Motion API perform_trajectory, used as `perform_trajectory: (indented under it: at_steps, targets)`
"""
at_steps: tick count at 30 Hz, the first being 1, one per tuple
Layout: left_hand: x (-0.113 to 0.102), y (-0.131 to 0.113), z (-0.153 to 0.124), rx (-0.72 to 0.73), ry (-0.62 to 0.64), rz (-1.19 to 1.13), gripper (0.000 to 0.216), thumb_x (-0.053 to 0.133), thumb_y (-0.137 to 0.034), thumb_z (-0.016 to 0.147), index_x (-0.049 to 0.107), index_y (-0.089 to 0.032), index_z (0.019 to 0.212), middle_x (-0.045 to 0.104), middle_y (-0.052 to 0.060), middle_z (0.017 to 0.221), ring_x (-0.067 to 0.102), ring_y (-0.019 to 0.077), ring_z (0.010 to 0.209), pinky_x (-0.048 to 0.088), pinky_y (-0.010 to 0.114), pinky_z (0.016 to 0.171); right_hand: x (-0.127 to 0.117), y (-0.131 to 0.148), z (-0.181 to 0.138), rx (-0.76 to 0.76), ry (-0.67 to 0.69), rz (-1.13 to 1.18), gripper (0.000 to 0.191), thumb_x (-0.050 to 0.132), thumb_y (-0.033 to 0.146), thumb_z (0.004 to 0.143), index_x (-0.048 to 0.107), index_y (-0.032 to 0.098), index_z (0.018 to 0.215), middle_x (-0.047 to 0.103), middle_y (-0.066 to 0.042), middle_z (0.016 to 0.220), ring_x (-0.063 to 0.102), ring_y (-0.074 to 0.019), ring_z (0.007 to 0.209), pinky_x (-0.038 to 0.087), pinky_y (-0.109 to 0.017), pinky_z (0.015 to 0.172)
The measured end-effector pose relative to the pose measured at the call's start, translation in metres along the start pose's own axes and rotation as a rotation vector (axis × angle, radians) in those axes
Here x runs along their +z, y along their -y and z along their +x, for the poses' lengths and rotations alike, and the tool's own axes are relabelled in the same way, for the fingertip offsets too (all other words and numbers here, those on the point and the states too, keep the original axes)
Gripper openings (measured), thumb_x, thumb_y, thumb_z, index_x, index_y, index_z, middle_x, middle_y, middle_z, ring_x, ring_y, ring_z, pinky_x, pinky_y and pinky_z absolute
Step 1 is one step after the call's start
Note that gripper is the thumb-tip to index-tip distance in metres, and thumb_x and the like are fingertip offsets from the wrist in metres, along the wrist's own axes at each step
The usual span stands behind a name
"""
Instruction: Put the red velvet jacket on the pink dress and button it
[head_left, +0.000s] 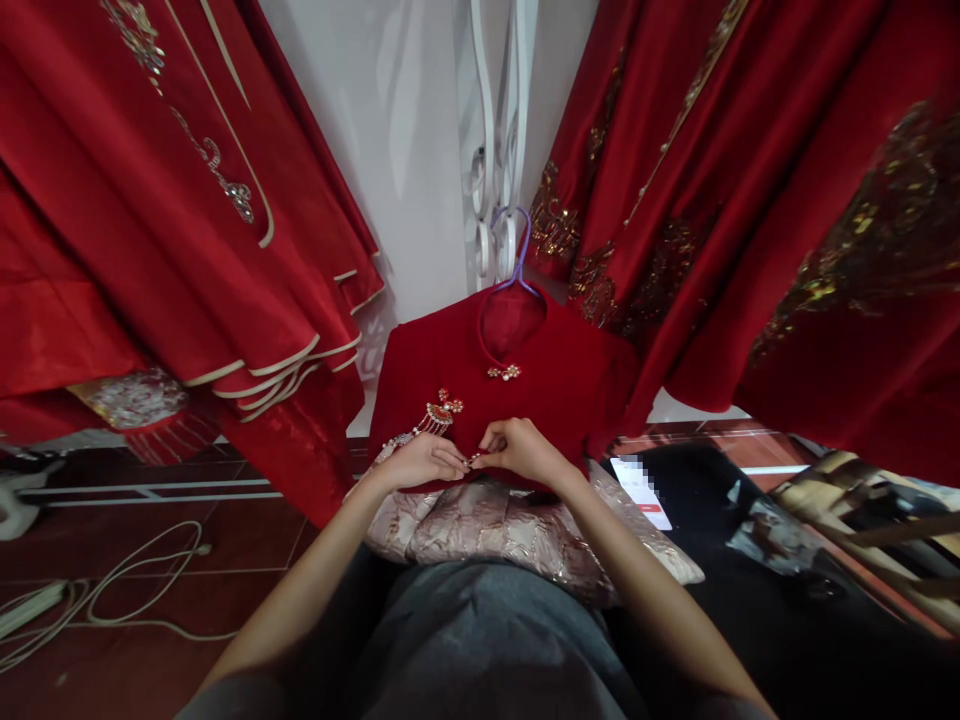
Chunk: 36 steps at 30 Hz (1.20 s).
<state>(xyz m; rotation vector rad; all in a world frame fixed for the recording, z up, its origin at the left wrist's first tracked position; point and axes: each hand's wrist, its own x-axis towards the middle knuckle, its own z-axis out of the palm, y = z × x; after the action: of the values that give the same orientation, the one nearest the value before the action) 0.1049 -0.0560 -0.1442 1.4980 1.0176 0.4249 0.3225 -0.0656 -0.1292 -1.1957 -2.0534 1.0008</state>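
Note:
A dark red garment [570,350] hangs from a purple hanger [519,262] in front of my lap. At its collar sits a gold and pearl ornament [504,373]. A beaded brooch [441,412] with dangling strands lies on the chest at the left. My left hand [426,460] and my right hand [523,448] meet low on the garment's front. Fingertips of both pinch a small beaded piece [472,460] between them; its exact kind is too small to tell.
Red embroidered garments [187,180] hang at the left, and a sequined red one [825,250] at the right. A shiny cushion [480,520] lies across my lap. A phone-like white screen [641,493] rests on a black surface [697,560]. Cables [150,575] trail over the floor.

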Motion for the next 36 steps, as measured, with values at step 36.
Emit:
perform_trajectory:
  at_steps: [36]
  targets:
    - [0.015,0.008,0.009,-0.021,-0.263,-0.022,0.010,0.060,-0.006,0.059,0.059,-0.013,0.065,0.070,0.002,0.065,0.066,0.0138,0.063,0.052,0.024,0.061,0.020,0.011,-0.001,0.029,-0.090,-0.602,0.015,0.063,0.030,0.080,0.061,0.021,0.092,0.072,-0.002,0.087,0.066,-0.0170,0.082,0.036,-0.023,0.060]
